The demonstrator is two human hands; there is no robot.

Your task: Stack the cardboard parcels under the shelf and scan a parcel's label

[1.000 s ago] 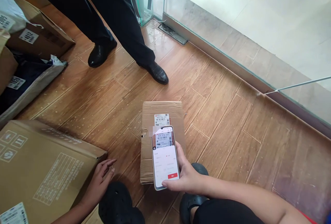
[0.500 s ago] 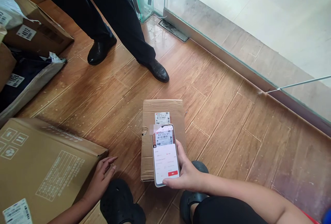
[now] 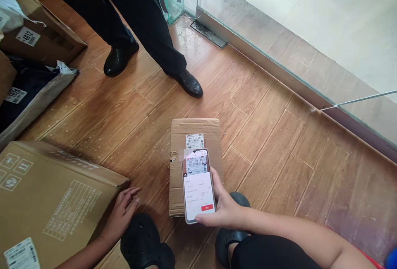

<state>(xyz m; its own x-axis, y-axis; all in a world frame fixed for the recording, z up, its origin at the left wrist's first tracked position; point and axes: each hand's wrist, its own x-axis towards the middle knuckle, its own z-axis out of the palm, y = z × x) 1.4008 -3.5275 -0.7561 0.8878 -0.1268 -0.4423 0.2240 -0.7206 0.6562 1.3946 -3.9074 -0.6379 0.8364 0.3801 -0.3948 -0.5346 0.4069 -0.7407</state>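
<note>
My right hand [image 3: 225, 202] grips a smartphone [image 3: 198, 190] over a small cardboard box [image 3: 195, 127] on the floor between my feet. The phone's screen shows the box's label in a camera view, with a form and a red button below. Part of the printed shipping label [image 3: 194, 140] shows on the box just above the phone. My left hand [image 3: 122, 209] holds nothing; its fingers stretch out beside the right side of a larger cardboard box [image 3: 77, 178]. Whether it touches that box I cannot tell.
A person in dark trousers and black shoes [image 3: 187, 83] stands beyond the small box. Several parcels with number labels [image 3: 27, 36] are piled at the upper left. A glass panel in a metal frame [image 3: 273, 74] runs along the right. My black clog [image 3: 144, 240] is near my left hand.
The label image on the phone's screen has shifted slightly, and more text shows in the form below. My hands and the boxes stay almost where they were.
</note>
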